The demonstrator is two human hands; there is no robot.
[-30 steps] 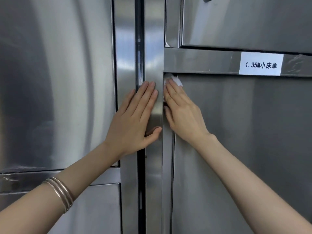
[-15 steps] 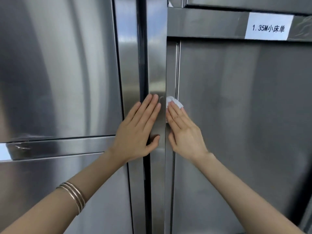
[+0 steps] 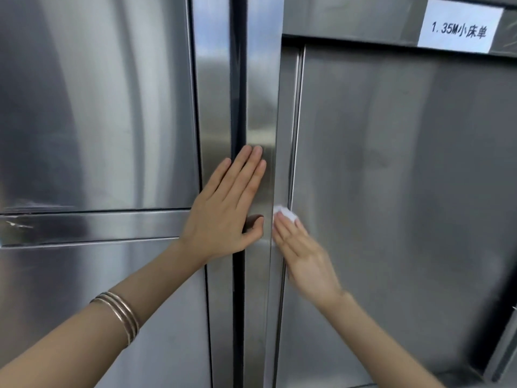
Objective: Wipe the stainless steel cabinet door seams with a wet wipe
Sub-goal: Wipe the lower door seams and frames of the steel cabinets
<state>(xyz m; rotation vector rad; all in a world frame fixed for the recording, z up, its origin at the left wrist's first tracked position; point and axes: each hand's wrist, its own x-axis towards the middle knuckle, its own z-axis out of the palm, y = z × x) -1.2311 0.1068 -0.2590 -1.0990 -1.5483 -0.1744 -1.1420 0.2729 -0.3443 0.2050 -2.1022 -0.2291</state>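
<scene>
A stainless steel cabinet fills the view, with a right door (image 3: 391, 191) and a left door (image 3: 98, 107). A vertical seam (image 3: 293, 121) runs along the right door's left edge. My right hand (image 3: 305, 253) presses a white wet wipe (image 3: 285, 213) flat against that seam; only the wipe's top shows above my fingertips. The hand is blurred by motion. My left hand (image 3: 226, 208) lies flat with fingers together on the steel frame post (image 3: 260, 93), across the dark central gap (image 3: 237, 79).
A white paper label (image 3: 458, 28) with printed text is stuck on the horizontal rail above the right door. A horizontal rail (image 3: 84, 226) divides the left doors. Bangles (image 3: 120, 312) sit on my left wrist.
My right hand with the wipe has slid down the vertical seam from its top corner. The view has tilted downward, so the label has risen in the frame. My left hand has stayed on the post.
</scene>
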